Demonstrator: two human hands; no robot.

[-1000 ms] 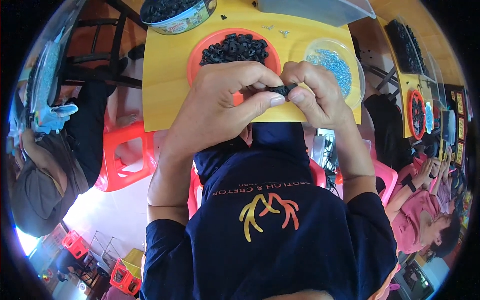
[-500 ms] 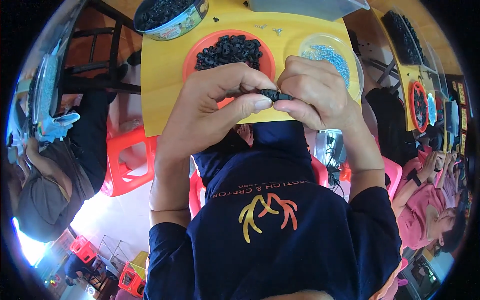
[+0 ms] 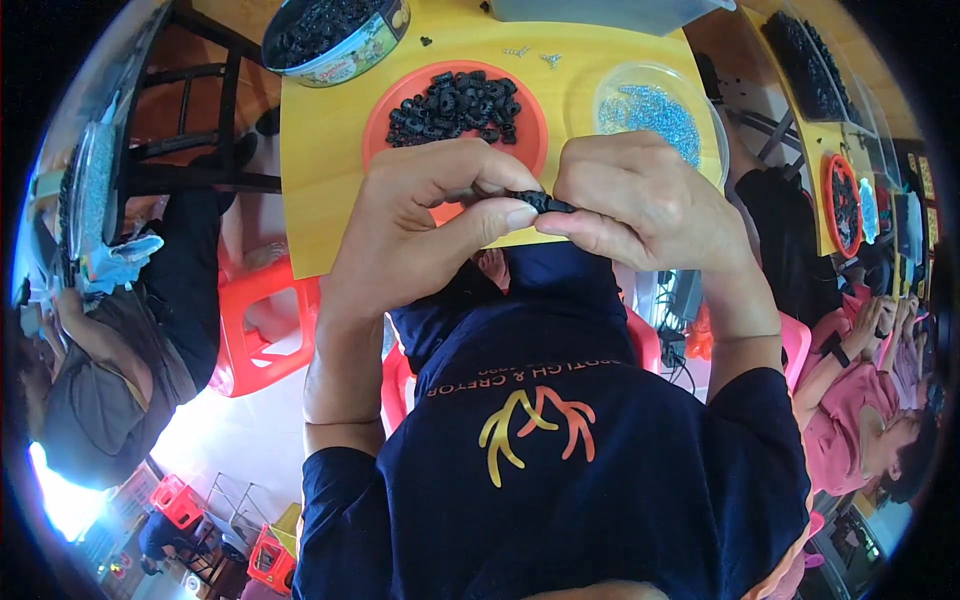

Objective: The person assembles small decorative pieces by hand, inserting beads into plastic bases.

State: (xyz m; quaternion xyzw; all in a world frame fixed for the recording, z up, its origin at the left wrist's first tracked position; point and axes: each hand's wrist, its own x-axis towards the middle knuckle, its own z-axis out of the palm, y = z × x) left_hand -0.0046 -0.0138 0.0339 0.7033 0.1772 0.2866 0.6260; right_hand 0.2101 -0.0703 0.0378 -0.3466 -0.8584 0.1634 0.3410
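A: What is changing? Both hands are sitting a little lower in the frame than a moment ago; the left hand (image 3: 420, 235) and right hand (image 3: 640, 200) are still pinching together on one small black part (image 3: 545, 203) at centre, so the fitting appears to be continuing.

B: And the surroundings? The yellow table (image 3: 320, 150) is carrying an orange plate (image 3: 520, 150) of black rings (image 3: 455, 105) at upper centre, a clear tub (image 3: 700, 150) of blue pieces (image 3: 650, 110) at upper right, and a tin (image 3: 350, 60) at upper left. Seated people are flanking both edges.

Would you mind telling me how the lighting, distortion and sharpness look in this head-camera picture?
Head view: strong fisheye, so the yellow table edges bow toward a black rim; even daylight, with a blown-out bright patch at lower left; left hand, right hand and the small black part between them are sharp; people near the rim are stretched and soft.
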